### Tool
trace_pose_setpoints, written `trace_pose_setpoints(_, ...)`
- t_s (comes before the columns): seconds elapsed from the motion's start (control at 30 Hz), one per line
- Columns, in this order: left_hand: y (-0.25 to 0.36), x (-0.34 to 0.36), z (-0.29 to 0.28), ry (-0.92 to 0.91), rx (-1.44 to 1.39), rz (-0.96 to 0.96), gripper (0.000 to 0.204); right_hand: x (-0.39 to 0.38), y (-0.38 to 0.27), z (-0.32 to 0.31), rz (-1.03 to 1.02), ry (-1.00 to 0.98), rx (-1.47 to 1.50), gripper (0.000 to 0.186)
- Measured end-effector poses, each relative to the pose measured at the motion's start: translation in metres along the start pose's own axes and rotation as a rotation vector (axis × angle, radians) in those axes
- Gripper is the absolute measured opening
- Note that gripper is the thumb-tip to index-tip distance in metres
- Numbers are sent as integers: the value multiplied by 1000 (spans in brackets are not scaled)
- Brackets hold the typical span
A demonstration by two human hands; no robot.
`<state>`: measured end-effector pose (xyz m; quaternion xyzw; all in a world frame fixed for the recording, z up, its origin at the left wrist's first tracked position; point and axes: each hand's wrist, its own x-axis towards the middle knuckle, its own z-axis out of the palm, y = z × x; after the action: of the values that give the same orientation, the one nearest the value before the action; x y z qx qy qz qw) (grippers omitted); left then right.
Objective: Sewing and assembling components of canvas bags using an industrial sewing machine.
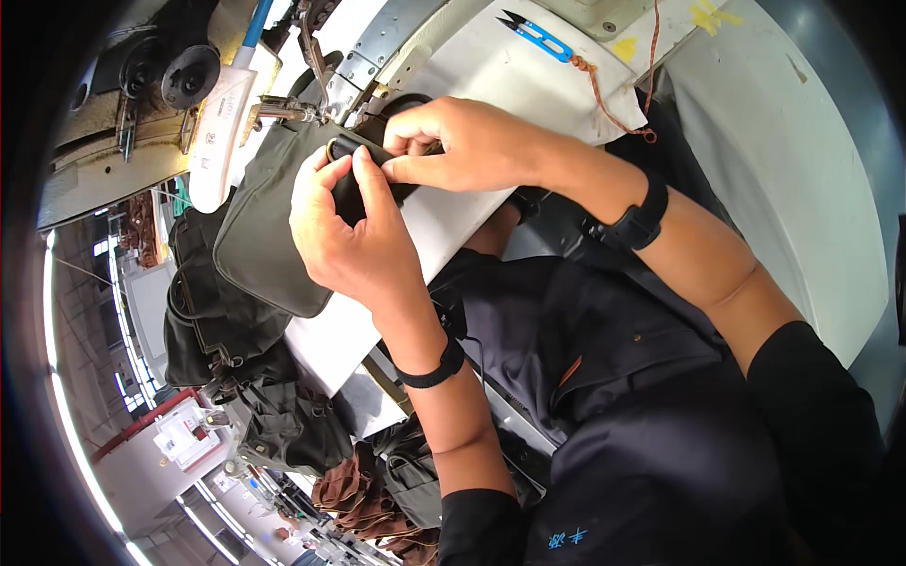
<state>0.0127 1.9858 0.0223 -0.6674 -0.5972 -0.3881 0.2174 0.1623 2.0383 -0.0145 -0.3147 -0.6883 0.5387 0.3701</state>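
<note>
A dark olive fabric bag [269, 212] lies tilted on the white work surface under a sewing machine's presser foot area. My left hand [354, 222] pinches a dark rolled or folded edge at the bag's upper right corner, thumb and forefinger closed on it. Just to the right, my right hand [462, 146] closes its thumb and curled fingers on the same dark piece [347, 147]. My fingers hide much of that piece, and I cannot make out whether it is a strap end or a piped seam.
Blue thread snips [536, 36] on an orange cord lie at the top of the white table [453, 212]. The sewing machine [363, 66] stands close beyond my hands. Several dark bags [226, 321] are heaped at left, and brown pieces [359, 495] hang lower down.
</note>
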Motion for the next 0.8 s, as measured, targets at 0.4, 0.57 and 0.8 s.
trace_pose_setpoints(0.4,1,5,-9,-77,-516,-441,13,-11,0,36,-22,196,374,25)
trace_pose_setpoints(0.57,3,4,-11,-102,-628,-520,13,-17,-12,31,16,217,414,23)
trace_pose_setpoints(0.8,-4,9,-6,-91,-685,-521,8,-8,-23,27,17,242,391,19)
